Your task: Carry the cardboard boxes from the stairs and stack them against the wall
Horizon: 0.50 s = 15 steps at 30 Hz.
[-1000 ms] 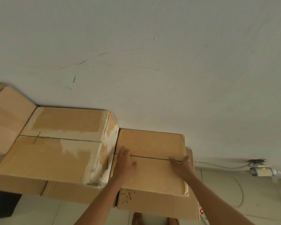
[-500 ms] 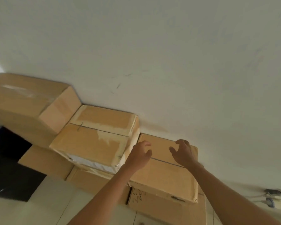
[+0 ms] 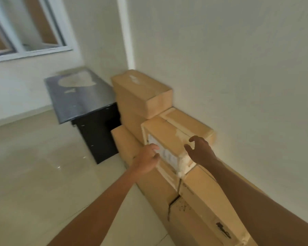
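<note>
Several cardboard boxes are stacked along the white wall (image 3: 238,77). The tallest box (image 3: 140,91) stands at the far end. A box with a white label (image 3: 167,137) sits lower, in the middle of the stack. Nearest me lies a lower box (image 3: 208,197) under my right forearm. My left hand (image 3: 146,161) hovers in front of the labelled box with loosely curled fingers and holds nothing. My right hand (image 3: 198,151) hangs over that box's near corner, fingers spread and bent, also holding nothing. The view is blurred.
A black desk (image 3: 82,98) stands beyond the boxes, close to the stack's far end. A window (image 3: 25,32) fills the upper left. Pale tiled floor (image 3: 43,174) spreads to the left of the boxes.
Both hands lifted off the top of the box they pressed on and now hover free. The view swung left, bringing the desk, window and floor into sight.
</note>
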Each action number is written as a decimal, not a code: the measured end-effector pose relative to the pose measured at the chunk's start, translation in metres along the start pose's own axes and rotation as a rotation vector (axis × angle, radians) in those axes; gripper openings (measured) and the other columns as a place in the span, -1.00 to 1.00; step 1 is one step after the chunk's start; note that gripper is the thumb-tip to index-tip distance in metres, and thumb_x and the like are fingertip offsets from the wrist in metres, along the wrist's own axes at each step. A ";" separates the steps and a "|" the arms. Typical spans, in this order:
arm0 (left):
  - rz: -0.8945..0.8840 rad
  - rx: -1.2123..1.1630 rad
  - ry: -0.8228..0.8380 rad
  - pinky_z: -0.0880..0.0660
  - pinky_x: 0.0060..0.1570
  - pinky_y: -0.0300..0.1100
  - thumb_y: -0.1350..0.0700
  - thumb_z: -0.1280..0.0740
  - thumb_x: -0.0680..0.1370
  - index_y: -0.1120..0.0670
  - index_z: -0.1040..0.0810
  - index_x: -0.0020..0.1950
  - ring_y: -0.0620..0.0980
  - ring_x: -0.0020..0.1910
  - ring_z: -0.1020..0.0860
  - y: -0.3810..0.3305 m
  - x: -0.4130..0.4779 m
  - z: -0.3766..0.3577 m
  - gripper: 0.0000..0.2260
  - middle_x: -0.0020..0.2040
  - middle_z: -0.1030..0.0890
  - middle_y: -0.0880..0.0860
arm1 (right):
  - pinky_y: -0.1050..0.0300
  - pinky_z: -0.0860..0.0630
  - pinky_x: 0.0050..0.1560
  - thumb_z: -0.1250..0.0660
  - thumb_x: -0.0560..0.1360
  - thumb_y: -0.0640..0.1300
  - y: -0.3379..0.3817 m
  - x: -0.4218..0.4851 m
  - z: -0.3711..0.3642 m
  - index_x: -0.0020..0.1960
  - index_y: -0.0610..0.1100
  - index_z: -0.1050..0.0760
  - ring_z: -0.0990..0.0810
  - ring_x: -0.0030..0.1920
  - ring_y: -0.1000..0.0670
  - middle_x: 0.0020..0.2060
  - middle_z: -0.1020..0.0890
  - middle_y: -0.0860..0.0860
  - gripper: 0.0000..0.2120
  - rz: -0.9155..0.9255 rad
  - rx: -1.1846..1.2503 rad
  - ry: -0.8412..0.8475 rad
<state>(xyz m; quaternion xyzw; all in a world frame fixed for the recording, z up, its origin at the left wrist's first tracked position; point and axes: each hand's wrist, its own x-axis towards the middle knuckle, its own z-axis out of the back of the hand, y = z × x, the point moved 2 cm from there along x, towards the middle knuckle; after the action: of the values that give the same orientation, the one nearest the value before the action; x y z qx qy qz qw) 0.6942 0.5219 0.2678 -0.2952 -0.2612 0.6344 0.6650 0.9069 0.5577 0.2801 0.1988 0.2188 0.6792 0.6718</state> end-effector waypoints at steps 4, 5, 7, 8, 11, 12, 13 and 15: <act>0.162 0.078 -0.190 -0.36 0.11 -0.27 0.14 -0.32 0.55 0.16 -0.51 0.29 0.05 0.23 -0.51 0.057 -0.052 0.077 -0.69 0.25 -0.54 0.11 | 0.03 -0.42 0.19 -0.21 0.59 0.03 0.088 -0.006 -0.042 0.29 -0.11 -0.42 -0.49 0.24 -0.12 0.28 -0.48 -0.08 -0.66 0.221 -0.009 0.092; 0.195 0.101 -0.231 -0.37 0.16 -0.22 0.14 -0.32 0.55 0.16 -0.51 0.29 0.07 0.24 -0.50 0.073 -0.068 0.097 -0.68 0.26 -0.54 0.12 | 0.03 -0.42 0.18 -0.21 0.58 0.02 0.111 -0.009 -0.054 0.28 -0.12 -0.43 -0.49 0.22 -0.12 0.27 -0.50 -0.08 -0.67 0.276 -0.005 0.110; 0.250 0.151 -0.315 -0.35 0.26 -0.15 0.15 -0.33 0.54 0.18 -0.52 0.27 0.10 0.26 -0.49 0.106 -0.101 0.134 -0.70 0.26 -0.54 0.13 | 0.08 -0.40 0.11 -0.22 0.57 -0.02 0.158 -0.017 -0.076 0.28 -0.14 -0.45 -0.51 0.19 -0.13 0.23 -0.52 -0.08 -0.67 0.370 -0.008 0.156; 0.281 0.167 -0.355 -0.35 0.28 -0.12 0.16 -0.34 0.54 0.18 -0.52 0.26 0.11 0.26 -0.48 0.122 -0.118 0.153 -0.70 0.26 -0.54 0.14 | 0.11 -0.38 0.06 -0.23 0.57 -0.05 0.181 -0.022 -0.086 0.27 -0.17 -0.46 -0.51 0.18 -0.13 0.19 -0.53 -0.09 -0.67 0.416 -0.005 0.173; 0.409 0.178 -0.462 -0.38 0.30 -0.05 0.15 -0.34 0.54 0.15 -0.51 0.26 0.12 0.26 -0.48 0.168 -0.172 0.205 -0.70 0.28 -0.53 0.13 | 0.06 -0.46 0.09 -0.28 0.55 -0.06 0.244 -0.034 -0.121 0.18 -0.24 -0.50 -0.55 0.09 -0.14 0.05 -0.59 -0.11 -0.70 0.576 0.003 0.202; 0.459 0.180 -0.494 -0.38 0.29 -0.02 0.13 -0.34 0.54 0.12 -0.51 0.26 0.12 0.26 -0.47 0.184 -0.192 0.221 -0.70 0.28 -0.52 0.13 | 0.06 -0.48 0.08 -0.28 0.55 -0.02 0.265 -0.040 -0.139 0.18 -0.21 -0.50 -0.56 0.06 -0.11 0.03 -0.60 -0.08 -0.69 0.633 -0.028 0.227; 0.510 0.177 -0.517 -0.39 0.29 0.00 0.11 -0.33 0.54 0.10 -0.51 0.26 0.12 0.26 -0.47 0.200 -0.213 0.236 -0.70 0.29 -0.51 0.13 | 0.09 -0.48 0.05 -0.27 0.56 0.01 0.285 -0.048 -0.155 0.21 -0.18 -0.49 -0.57 0.05 -0.09 0.04 -0.61 -0.06 -0.67 0.669 -0.076 0.268; 0.601 0.176 -0.554 -0.39 0.29 -0.01 0.09 -0.33 0.54 0.08 -0.50 0.27 0.11 0.27 -0.47 0.233 -0.255 0.260 -0.70 0.30 -0.50 0.11 | 0.08 -0.49 0.02 -0.25 0.57 0.02 0.321 -0.066 -0.192 0.25 -0.17 -0.45 -0.57 0.06 -0.09 0.11 -0.60 -0.07 -0.66 0.710 -0.133 0.364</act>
<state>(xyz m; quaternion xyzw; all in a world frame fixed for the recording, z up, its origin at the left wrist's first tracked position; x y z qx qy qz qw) 0.3307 0.2881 0.2855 -0.1185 -0.2775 0.8755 0.3775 0.5344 0.4853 0.3043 0.0946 0.2074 0.9058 0.3572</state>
